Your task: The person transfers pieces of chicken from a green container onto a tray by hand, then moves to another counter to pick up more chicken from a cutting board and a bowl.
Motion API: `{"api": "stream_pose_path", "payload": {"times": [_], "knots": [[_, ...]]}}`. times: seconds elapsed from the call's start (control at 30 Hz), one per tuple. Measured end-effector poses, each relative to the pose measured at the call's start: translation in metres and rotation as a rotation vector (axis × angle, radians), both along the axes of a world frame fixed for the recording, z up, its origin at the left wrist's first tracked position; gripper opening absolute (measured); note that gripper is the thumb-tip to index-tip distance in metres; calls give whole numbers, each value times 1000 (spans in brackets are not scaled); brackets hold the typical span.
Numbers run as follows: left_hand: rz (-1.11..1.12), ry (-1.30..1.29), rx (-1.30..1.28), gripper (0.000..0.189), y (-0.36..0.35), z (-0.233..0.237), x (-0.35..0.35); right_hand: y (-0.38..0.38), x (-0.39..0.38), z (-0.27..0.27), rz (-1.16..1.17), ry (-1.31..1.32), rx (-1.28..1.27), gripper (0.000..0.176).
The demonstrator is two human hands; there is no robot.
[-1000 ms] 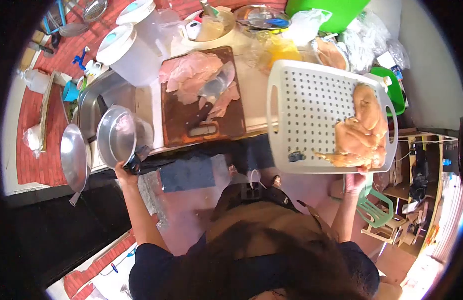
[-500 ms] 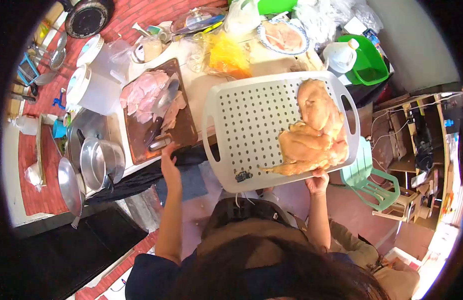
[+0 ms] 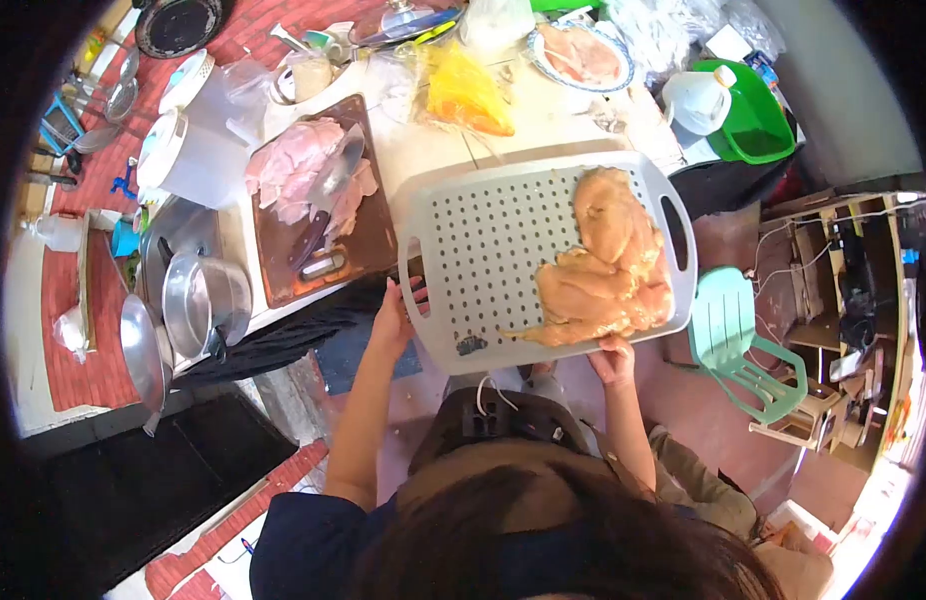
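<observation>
At the tray [image 3: 483, 240] edge, left hand [image 3: 393, 315] newly gripping, right hand [image 3: 615, 358] still holding

A perforated plastic tray [image 3: 503, 250] is looking matt and smooth, the raw chicken [image 3: 608, 265] on it glistening wet and glossy. A wooden cutting board [image 3: 368, 240] is showing dark, worn grain, metal pots [image 3: 208, 305] are gleaming, polished, and a plastic chair [image 3: 743, 340] is looking smooth.

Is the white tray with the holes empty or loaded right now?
Loaded. Raw chicken pieces lie on the right half of the white tray; its left half is bare.
</observation>
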State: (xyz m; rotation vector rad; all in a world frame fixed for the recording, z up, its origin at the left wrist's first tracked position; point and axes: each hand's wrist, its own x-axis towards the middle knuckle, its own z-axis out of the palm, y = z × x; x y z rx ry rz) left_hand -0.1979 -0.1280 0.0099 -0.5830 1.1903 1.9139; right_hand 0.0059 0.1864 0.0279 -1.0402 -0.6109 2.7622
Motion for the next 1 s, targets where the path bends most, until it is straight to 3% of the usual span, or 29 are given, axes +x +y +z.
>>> {"api": "stream_pose_path", "payload": {"times": [0.23,0.33,0.43,0.53,0.57,0.67,0.7,0.8,0.93,1.0], "knots": [[-22,135,-97,49,13,17,15,13,-9,-21,106,116,-46,61],[140,158,-15,44,20,45,20,10,-15,-16,120,148,-41,61],[-81,279,-230,40,12,50,26,8,-19,-17,133,159,-23,60],[-123,337,-335,36,12,55,35,12,-21,-27,110,152,-55,54],[-137,362,-355,33,11,53,35,14,-22,-28,135,165,3,42],[-158,437,-445,26,9,45,31,-9,-42,38,-15,-52,46,32],[-153,467,-493,25,12,45,29,12,-23,-21,53,64,67,29],[-133,508,-561,24,13,34,26,3,-27,-8,-199,55,130,30],[-169,579,-718,26,9,16,15,-2,-21,13,-172,289,271,47],[-81,532,-665,25,14,23,17,4,-20,20,-171,152,291,54]]}}
